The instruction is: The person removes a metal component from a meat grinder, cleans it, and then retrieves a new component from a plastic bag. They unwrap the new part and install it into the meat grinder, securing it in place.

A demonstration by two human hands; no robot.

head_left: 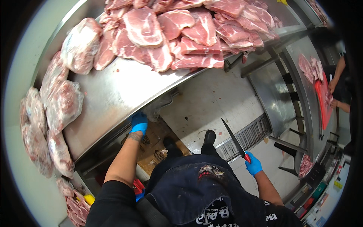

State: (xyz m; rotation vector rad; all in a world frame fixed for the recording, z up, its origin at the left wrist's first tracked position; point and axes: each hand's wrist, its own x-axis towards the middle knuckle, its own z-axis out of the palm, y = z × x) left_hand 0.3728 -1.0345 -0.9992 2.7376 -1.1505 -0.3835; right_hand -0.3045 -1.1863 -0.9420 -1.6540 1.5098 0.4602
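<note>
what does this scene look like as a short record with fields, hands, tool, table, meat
left hand: blue-gloved left hand resting on the edge of the steel table
right hand: blue-gloved right hand shut on a knife with a red handle, blade pointing up and away, held off to the side over the floor
meat: cut pork slices piled on the table top; bagged meat pieces along its left edge
nearby: another person's arms at a red cutting board

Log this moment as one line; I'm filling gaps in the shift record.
left hand: gloved, on steel table edge | right hand: holds knife, blade up | pork slices: piled on table
</note>
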